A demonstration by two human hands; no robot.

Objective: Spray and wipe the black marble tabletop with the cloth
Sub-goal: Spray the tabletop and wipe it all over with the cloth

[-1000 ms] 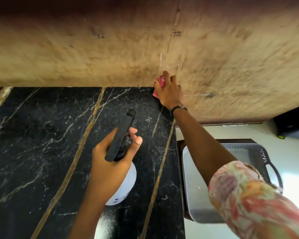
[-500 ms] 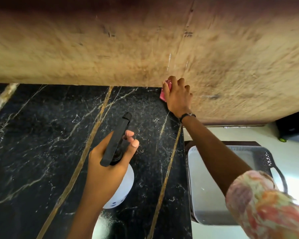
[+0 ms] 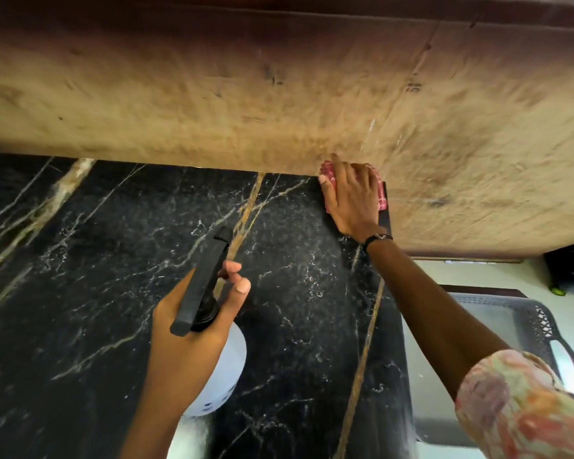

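The black marble tabletop [image 3: 96,260] with gold and white veins fills the left and middle of the view. My right hand [image 3: 353,197] presses flat on a pink cloth [image 3: 381,197] at the top's far right corner, against the wall. Most of the cloth is hidden under the palm. My left hand [image 3: 186,346] holds a white spray bottle [image 3: 227,369] with a black trigger head [image 3: 201,283] above the middle of the top, nozzle pointing away from me.
A mottled beige wall [image 3: 246,94] rises right behind the tabletop. To the right, below the table's edge, a grey plastic basket [image 3: 537,323] with handles sits on a dark stool. A dark object [image 3: 570,266] stands on the pale floor at far right.
My right hand has flattened on the cloth at the far right corner, and more of the cloth shows around it. The left hand keeps the bottle in much the same spot.
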